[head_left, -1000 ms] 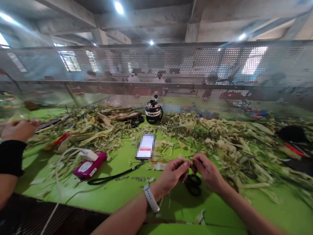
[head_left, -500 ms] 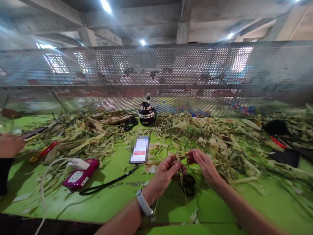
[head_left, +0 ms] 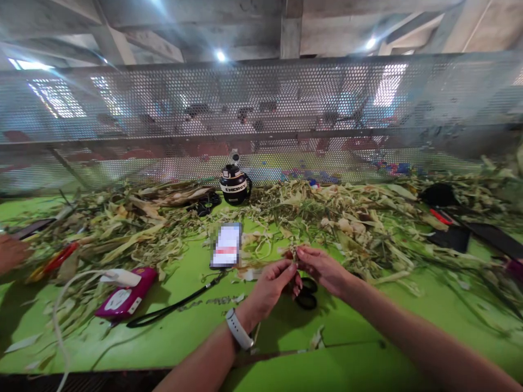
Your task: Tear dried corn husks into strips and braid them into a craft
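Note:
Above the green table [head_left: 196, 343], my left hand [head_left: 274, 283], with a white band on its wrist, pinches a small knotted strip of corn husk [head_left: 293, 252]. My right hand [head_left: 322, 268] meets it from the other side, its thumb and fingers closed on the same strip. Fingertips cover most of the strip, so its full shape is hidden. Just below and behind the hands lie scissors with black handles [head_left: 307, 296], their blades out of sight. A phone [head_left: 226, 245] with a lit screen rests left of the hands, a black strap [head_left: 175, 310] trailing from it.
Loose husks [head_left: 359, 218] spread along the back. A black jug [head_left: 235, 186] stands near the perforated metal screen [head_left: 261, 120]. At left are a purple power socket [head_left: 126, 294] with a white charger cable, red-handled pliers [head_left: 61, 258] and another person's hand [head_left: 12, 253].
My right hand has come in to the left, so both hands now meet at the husk strip. The view has shifted slightly right. At far left, the other person's hand shows less.

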The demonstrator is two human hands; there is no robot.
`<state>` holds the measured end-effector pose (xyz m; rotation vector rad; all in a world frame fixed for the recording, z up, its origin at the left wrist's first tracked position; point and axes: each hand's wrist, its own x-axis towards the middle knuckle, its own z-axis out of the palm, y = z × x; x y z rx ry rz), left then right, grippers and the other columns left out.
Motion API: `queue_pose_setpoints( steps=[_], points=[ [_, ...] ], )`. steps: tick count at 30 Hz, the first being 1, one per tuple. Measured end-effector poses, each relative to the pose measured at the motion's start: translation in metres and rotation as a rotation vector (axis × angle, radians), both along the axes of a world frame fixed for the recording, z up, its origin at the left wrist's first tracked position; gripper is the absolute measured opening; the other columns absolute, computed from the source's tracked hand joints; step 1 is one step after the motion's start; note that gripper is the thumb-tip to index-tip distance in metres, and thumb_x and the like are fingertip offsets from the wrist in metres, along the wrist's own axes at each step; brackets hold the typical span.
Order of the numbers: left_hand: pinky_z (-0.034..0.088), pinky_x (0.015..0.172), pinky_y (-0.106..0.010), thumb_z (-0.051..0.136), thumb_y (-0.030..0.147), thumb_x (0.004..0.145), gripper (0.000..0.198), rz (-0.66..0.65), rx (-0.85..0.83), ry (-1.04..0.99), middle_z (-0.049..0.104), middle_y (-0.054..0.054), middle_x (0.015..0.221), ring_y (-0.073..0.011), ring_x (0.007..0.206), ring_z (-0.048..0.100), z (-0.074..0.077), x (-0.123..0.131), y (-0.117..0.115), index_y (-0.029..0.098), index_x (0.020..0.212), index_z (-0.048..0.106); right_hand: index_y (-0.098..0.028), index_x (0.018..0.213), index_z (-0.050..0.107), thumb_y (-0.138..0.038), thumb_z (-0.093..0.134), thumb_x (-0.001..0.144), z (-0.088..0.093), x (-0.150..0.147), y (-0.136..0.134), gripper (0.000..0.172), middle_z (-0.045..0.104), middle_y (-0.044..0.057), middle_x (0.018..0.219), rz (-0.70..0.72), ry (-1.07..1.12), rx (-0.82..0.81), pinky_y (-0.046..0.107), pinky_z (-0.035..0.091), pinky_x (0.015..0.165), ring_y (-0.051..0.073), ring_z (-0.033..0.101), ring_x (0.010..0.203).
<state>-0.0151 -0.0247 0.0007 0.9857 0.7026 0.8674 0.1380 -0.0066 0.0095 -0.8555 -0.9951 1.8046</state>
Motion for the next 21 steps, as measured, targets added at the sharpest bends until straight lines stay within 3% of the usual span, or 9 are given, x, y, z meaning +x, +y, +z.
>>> queue_pose_setpoints(
  steps=[3, 6, 9, 12, 14, 17, 21],
  points=[
    [0.034, 0.046, -0.019, 0.068, 0.051, 0.071, 0.041, -0.027, 0.049, 0.061, 0.054, 0.003, 0.056, -0.0048, 0.044, 0.044, 0.001, 0.000, 0.000, 0.012, 0.078, 0.059, -0.016, 0.077, 0.062, -0.029, 0.074, 0.071, 0.012, 0.003, 0.010, 0.019, 0.070, 0.002, 0.084, -0.161, 0.065, -0.037, 0.023, 0.051, 0.066, 0.011, 0.064, 0.068],
    [0.030, 0.044, -0.019, 0.064, 0.055, 0.074, 0.044, -0.136, 0.066, 0.101, 0.051, 0.005, 0.052, -0.0041, 0.041, 0.040, -0.002, -0.002, -0.001, 0.012, 0.084, 0.061, -0.018, 0.077, 0.060, -0.021, 0.067, 0.077, 0.023, 0.007, 0.019, 0.008, 0.072, 0.003, 0.088, -0.233, 0.131, -0.049, 0.025, 0.052, 0.075, 0.012, 0.067, 0.074],
    [0.036, 0.048, -0.020, 0.062, 0.056, 0.074, 0.043, -0.413, -0.003, 0.153, 0.056, 0.002, 0.057, -0.0059, 0.046, 0.048, -0.004, -0.007, -0.005, 0.013, 0.084, 0.062, -0.018, 0.080, 0.060, -0.018, 0.058, 0.084, 0.037, 0.012, 0.024, 0.004, 0.073, 0.003, 0.086, -0.262, 0.156, -0.058, 0.026, 0.053, 0.077, 0.012, 0.068, 0.073],
    [0.042, 0.052, -0.022, 0.069, 0.054, 0.069, 0.045, -0.774, -0.081, 0.231, 0.062, 0.000, 0.065, -0.0084, 0.050, 0.055, -0.003, -0.011, -0.009, 0.016, 0.092, 0.065, -0.018, 0.085, 0.060, -0.018, 0.047, 0.091, 0.052, 0.017, 0.026, 0.014, 0.073, 0.002, 0.079, -0.290, 0.176, -0.082, 0.027, 0.054, 0.077, 0.012, 0.069, 0.072],
    [0.042, 0.050, -0.022, 0.073, 0.054, 0.064, 0.049, -0.861, -0.080, 0.245, 0.063, 0.000, 0.067, -0.0085, 0.049, 0.055, -0.001, -0.012, -0.010, 0.018, 0.097, 0.066, -0.018, 0.089, 0.059, -0.018, 0.043, 0.093, 0.057, 0.019, 0.024, 0.017, 0.072, 0.002, 0.078, -0.284, 0.183, -0.112, 0.026, 0.054, 0.075, 0.011, 0.069, 0.072],
    [0.042, 0.051, -0.022, 0.075, 0.054, 0.060, 0.054, -0.841, -0.065, 0.226, 0.063, 0.000, 0.068, -0.0085, 0.051, 0.055, 0.003, -0.011, -0.011, 0.019, 0.100, 0.067, -0.017, 0.091, 0.061, -0.021, 0.049, 0.091, 0.050, 0.017, 0.011, 0.012, 0.072, 0.002, 0.079, -0.182, 0.116, -0.173, 0.023, 0.054, 0.067, 0.010, 0.068, 0.066],
    [0.043, 0.053, -0.024, 0.076, 0.055, 0.057, 0.057, -0.883, -0.032, 0.232, 0.063, -0.001, 0.071, -0.0112, 0.058, 0.057, 0.003, -0.009, -0.012, 0.018, 0.100, 0.069, -0.014, 0.080, 0.064, -0.026, 0.070, 0.077, 0.031, 0.006, -0.009, 0.014, 0.069, 0.001, 0.066, 0.241, -0.139, -0.228, 0.018, 0.049, 0.050, 0.008, 0.061, 0.049]
  ],
)
